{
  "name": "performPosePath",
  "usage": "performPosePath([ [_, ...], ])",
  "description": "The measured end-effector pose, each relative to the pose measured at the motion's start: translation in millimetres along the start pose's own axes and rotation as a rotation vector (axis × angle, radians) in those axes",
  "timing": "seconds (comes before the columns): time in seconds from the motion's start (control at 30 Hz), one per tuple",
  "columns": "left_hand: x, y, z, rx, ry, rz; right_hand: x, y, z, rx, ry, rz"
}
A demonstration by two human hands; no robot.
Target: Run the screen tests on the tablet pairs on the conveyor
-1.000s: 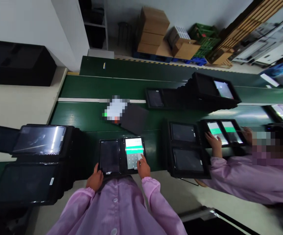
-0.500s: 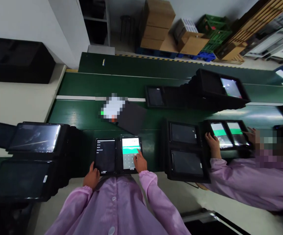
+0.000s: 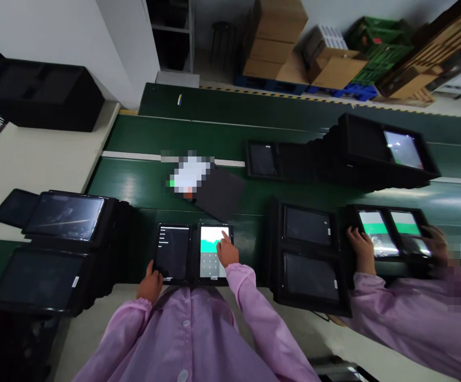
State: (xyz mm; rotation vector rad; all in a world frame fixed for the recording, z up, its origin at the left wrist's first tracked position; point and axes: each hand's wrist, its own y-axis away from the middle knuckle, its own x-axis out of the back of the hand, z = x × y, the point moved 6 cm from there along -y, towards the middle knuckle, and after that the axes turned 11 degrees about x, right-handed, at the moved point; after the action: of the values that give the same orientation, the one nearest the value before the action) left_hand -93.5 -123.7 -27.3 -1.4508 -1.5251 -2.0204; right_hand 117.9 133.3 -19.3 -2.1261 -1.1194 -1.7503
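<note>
Two tablets lie side by side in a black tray in front of me. The left tablet point(image 3: 172, 251) has a dark screen with a few lines of white text. The right tablet point(image 3: 213, 250) shows a white and green screen with a number pad. My right hand point(image 3: 227, 251) rests on the right tablet, its index finger touching the top right of the screen. My left hand point(image 3: 150, 284) grips the tray's near left corner, thumb on the edge of the left tablet.
Stacked black trays with tablets point(image 3: 51, 249) stand to my left. Another black tray with two dark tablets point(image 3: 308, 249) lies on my right. Beyond it a co-worker's hands point(image 3: 361, 249) touch lit tablets. A dark sheet point(image 3: 220, 192) lies on the green conveyor belt point(image 3: 135, 185). Cardboard boxes point(image 3: 278, 42) stand behind.
My right index finger has moved from the number pad up to the top right of the lit tablet's screen. The left tablet's screen went from blank to showing white text.
</note>
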Motion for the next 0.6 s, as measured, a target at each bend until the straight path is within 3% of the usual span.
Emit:
performPosePath([
  [0.13,-1.2,1.9,0.9,0.011,0.019,0.006,1.5,6.7,7.9,-0.041,-0.008,0.015],
  [0.37,2.1,3.3,1.3,0.009,0.017,-0.01,0.3,2.3,-1.5,0.01,-0.017,-0.014],
  [0.6,4.8,4.0,2.5,0.013,0.04,-0.011,-6.7,45.1,21.1,-0.101,-0.103,0.069],
])
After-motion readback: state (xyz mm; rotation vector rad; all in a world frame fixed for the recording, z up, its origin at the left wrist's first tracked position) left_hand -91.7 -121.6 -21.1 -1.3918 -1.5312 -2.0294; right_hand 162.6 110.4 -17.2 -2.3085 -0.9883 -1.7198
